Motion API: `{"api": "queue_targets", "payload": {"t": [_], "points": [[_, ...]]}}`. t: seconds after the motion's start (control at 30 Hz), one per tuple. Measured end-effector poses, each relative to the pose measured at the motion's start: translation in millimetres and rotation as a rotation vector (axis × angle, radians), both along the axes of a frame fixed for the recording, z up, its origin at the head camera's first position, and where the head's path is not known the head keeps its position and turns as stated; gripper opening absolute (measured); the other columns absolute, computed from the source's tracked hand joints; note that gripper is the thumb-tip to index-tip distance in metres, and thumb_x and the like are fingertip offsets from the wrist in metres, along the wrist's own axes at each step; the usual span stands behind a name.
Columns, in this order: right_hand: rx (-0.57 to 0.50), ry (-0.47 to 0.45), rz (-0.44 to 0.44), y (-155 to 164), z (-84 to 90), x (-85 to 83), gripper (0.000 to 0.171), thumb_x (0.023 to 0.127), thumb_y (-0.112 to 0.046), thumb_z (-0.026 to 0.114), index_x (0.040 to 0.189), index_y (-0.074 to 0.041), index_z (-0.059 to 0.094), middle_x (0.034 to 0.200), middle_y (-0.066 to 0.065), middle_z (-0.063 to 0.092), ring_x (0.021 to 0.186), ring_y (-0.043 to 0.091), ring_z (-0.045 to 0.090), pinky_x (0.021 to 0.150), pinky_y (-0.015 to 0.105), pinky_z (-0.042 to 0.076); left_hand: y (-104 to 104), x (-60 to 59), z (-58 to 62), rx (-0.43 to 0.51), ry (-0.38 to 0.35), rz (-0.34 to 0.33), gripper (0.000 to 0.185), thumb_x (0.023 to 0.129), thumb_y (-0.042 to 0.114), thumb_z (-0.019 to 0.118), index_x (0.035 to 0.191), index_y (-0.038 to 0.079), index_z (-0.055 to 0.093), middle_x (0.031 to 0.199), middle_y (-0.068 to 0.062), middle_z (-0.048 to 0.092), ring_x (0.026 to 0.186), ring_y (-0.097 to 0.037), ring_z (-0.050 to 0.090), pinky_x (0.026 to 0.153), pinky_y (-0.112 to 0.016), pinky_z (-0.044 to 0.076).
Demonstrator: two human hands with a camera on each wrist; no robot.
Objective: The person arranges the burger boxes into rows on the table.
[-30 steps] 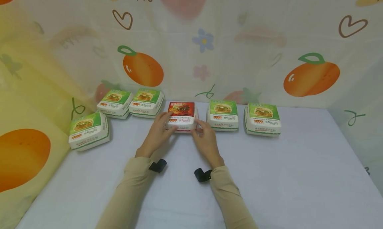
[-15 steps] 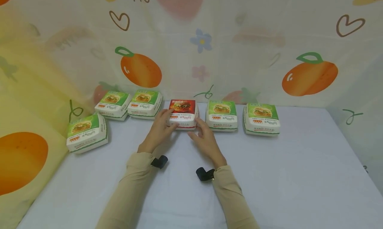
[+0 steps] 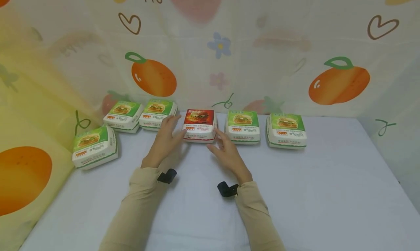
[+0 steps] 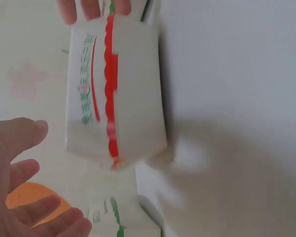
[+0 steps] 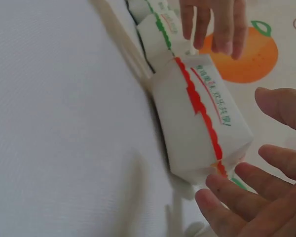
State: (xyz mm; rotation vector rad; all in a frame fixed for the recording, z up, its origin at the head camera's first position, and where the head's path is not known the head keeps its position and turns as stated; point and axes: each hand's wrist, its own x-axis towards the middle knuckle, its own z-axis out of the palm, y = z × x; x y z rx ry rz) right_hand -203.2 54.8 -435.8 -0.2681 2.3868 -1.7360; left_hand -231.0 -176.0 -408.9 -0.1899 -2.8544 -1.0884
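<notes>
We look down on a pale lavender-white tabletop (image 3: 328, 192) that fills the lower half of the frame. Behind it hangs a cream fabric backdrop (image 3: 262, 72) printed with oranges, one left of centre (image 3: 153, 78) and one at the right (image 3: 339, 84), along with brown hearts, a small blue flower (image 3: 220, 46) and faded strawberries. At the left edge a yellow side panel (image 3: 29, 134) carries a large orange. The light is soft and even.

A closed red-topped burger box (image 3: 199, 125) sits flat on the table.
</notes>
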Motion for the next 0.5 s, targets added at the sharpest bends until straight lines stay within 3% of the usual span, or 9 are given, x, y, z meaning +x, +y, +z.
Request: {"api": "queue_targets", "payload": {"t": [0.27,0.5], "points": [[0.077,-0.018,0.051,5,20.7,6.1,0.064,0.097,-0.032,0.063,0.154,-0.019,0.036,0.159,0.002,0.036,0.142,0.03,0.043,0.117,0.047,0.036,-26,-5.3,2.8,-0.057,0.081,0.086,0.056,0.096,0.018,0.064,0.146,0.005,0.042,0.151,-0.025,0.035,0.141,-0.043,0.035,0.116,-0.059,0.032],[0.024,0.025,0.139,-6,28.8,14.4,0.06,0.097,-0.027,0.064,0.151,-0.017,0.04,0.156,0.001,0.042,0.14,0.027,0.045,0.117,0.047,0.037,-46,-10.7,1.6,-0.065,0.177,0.123,0.05,0.095,0.017,0.062,0.141,0.001,0.048,0.145,-0.03,0.039,0.134,-0.048,0.037,0.112,-0.063,0.032]]}}
